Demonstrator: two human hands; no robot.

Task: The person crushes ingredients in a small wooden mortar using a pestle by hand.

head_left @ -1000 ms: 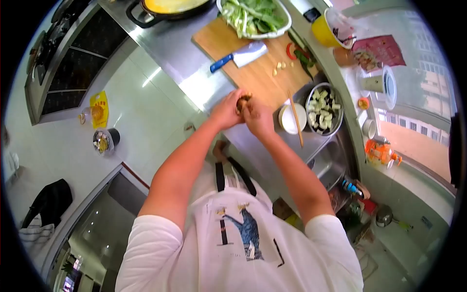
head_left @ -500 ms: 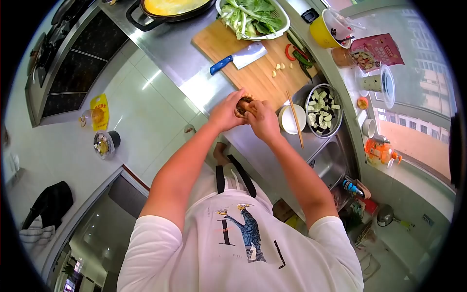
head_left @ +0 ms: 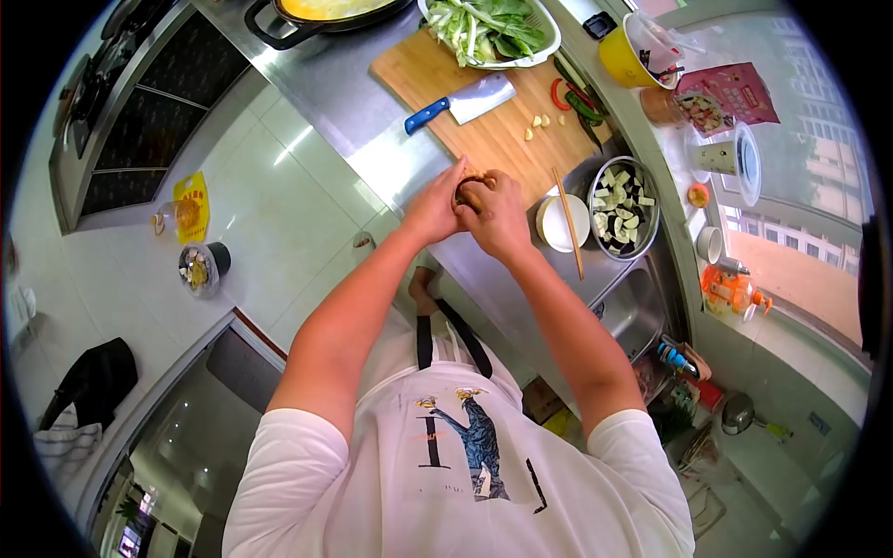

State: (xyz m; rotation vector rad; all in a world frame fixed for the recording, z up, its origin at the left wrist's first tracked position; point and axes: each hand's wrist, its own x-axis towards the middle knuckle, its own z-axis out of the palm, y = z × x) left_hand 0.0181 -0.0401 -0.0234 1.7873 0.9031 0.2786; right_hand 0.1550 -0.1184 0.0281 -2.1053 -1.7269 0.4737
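Note:
My left hand (head_left: 433, 206) is curled around a small, round, brown thing (head_left: 468, 192) with a dark middle, near the counter's front edge. My right hand (head_left: 496, 214) has its fingers bent over the same thing and pressed against it. Most of it is hidden by my fingers, so its kind cannot be made out. Beyond my hands lies a wooden cutting board (head_left: 484, 153), bearing a cleaver (head_left: 479, 99) with a blue handle and a few garlic cloves (head_left: 537, 122). Right of my right hand stands a white bowl (head_left: 560, 224) with chopsticks (head_left: 568, 223) across it.
A metal bowl of cut eggplant (head_left: 621, 209) sits beside the sink (head_left: 633, 307). Leafy greens (head_left: 484, 33) fill a white basket behind the board, near red and green peppers (head_left: 581, 102). A black pan (head_left: 339, 17) holds something yellow at the back left.
My right fingers have shifted and now cover more of the round brown thing. The view has moved slightly, while the items on the counter stay put.

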